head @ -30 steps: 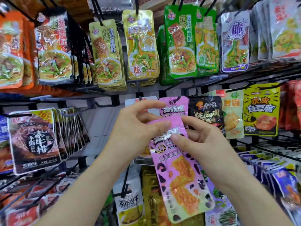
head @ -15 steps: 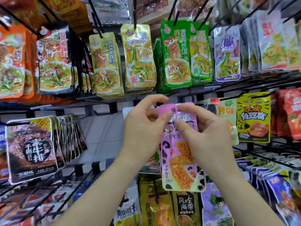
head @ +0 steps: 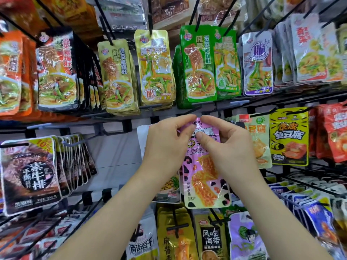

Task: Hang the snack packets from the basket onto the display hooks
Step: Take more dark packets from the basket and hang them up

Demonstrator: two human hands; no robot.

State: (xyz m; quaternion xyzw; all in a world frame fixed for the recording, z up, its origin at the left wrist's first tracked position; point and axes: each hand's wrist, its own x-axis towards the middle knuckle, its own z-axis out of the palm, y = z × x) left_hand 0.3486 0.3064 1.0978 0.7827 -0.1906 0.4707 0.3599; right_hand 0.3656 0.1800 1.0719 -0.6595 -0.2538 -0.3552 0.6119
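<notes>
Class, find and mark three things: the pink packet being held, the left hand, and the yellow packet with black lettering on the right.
pink packet point(head: 203, 177), head view, printed front, lower half.
left hand point(head: 165, 145), head view, back of the hand.
yellow packet point(head: 289, 139), head view, middle of its front.

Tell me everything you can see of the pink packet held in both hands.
The pink packet is a flat, glossy plastic pouch, pink with black blotches, printed lettering and a picture of orange ridged strips. It hangs upright in front of the display rack, lower end free. The left hand and the right hand both pinch its top edge. Whether its top is hung yet cannot be told.
</notes>
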